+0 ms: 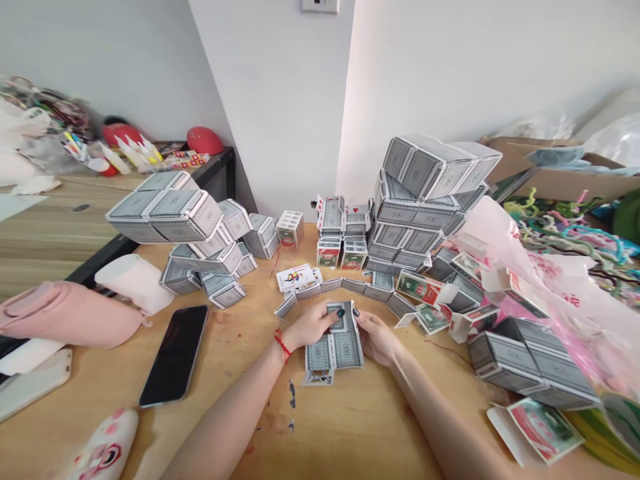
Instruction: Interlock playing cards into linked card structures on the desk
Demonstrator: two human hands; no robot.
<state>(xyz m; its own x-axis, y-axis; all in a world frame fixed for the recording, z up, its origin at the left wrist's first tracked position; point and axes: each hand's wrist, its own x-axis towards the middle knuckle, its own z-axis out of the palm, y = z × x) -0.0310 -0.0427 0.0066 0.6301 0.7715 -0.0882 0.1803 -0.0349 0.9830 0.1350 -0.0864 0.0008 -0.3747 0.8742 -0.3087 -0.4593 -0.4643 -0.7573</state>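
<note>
Grey-backed playing cards, joined or overlapped into one flat piece, are between my hands above the table. My left hand, with a red string bracelet at the wrist, is closed on the top left of the cards, thumb lying on a smaller folded card. Against the right edge of the same cards, my right hand pinches near the top corner. A king card shows face up at the lower left of the piece. Just beyond the hands, a curved row of folded cards stands on the table by a loose joker card.
Stacks of wrapped card decks rise at the left, and taller deck stacks at the right. Opened card boxes lie right of the hands. A black phone and a pink pouch are at left; green-yellow tape is at lower right.
</note>
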